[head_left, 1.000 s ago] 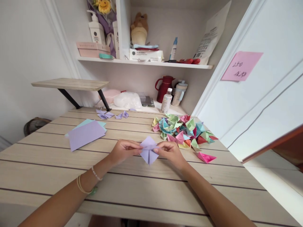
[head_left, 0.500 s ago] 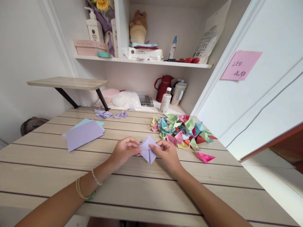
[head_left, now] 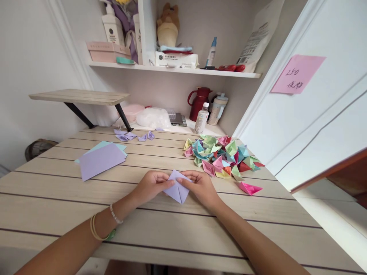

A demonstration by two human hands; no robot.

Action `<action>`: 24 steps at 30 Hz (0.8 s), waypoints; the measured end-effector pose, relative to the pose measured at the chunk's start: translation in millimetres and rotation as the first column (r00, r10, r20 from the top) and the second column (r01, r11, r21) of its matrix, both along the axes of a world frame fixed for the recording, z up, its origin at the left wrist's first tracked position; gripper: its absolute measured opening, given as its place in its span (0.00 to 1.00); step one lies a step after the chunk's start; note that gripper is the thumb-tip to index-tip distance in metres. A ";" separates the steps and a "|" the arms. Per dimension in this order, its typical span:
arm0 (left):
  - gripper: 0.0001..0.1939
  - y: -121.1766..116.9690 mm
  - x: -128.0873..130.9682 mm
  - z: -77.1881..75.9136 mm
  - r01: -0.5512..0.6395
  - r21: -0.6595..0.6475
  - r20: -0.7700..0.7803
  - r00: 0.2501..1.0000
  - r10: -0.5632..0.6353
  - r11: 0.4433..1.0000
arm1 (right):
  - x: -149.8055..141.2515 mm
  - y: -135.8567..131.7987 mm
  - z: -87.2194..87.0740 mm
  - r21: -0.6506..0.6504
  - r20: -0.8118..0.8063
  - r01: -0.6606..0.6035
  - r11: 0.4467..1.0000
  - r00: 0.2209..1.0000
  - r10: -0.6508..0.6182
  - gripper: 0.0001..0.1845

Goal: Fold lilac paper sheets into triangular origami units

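Folded lilac paper (head_left: pixel 177 194): we hold it over the slatted tabletop (head_left: pixel 160 233).
Left hand (head_left: pixel 150 186): fingers pinch its left side, thumb uppermost.
Right hand (head_left: pixel 202 186): fingers pinch its right side, thumb uppermost.
Origami boats (head_left: pixel 210 145): heaped between our right hand and the plastic bottle (head_left: pixel 201 119).
Lilac sheet (head_left: pixel 103 159): partly covers turquoise paper (head_left: pixel 99 146), left of our hands.

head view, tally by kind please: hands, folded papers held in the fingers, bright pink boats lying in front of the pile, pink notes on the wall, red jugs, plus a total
Left hand and right hand: 2
Held folded purple paper: 1
Bright pink boat: 1
Pink note: 1
Red jug: 1
Total: 6
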State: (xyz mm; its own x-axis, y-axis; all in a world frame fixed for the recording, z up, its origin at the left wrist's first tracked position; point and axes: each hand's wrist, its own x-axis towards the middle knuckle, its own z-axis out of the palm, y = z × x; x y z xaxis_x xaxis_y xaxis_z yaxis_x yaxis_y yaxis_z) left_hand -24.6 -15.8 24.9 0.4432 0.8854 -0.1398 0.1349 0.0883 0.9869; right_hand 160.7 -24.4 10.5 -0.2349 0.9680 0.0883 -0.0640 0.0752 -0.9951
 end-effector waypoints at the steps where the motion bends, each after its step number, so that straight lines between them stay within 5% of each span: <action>1: 0.15 -0.1 -0.1 0.6 0.002 -0.017 -0.004 1.000 -0.002 1.000 | 0.2 -0.2 0.2 0.003 0.007 0.004 1.000 1.000 -0.004 0.18; 16: 0.15 -0.8 2.2 1.8 0.023 -0.049 0.020 1.000 -0.022 0.999 | 0.7 -0.5 0.1 -0.058 -0.021 -0.057 0.997 0.998 0.056 0.22; 24: 0.13 1.6 -3.6 2.0 0.154 -0.061 0.026 0.988 -0.153 0.986 | 2.9 -1.5 2.1 -0.128 -0.010 -0.092 0.987 0.996 0.091 0.27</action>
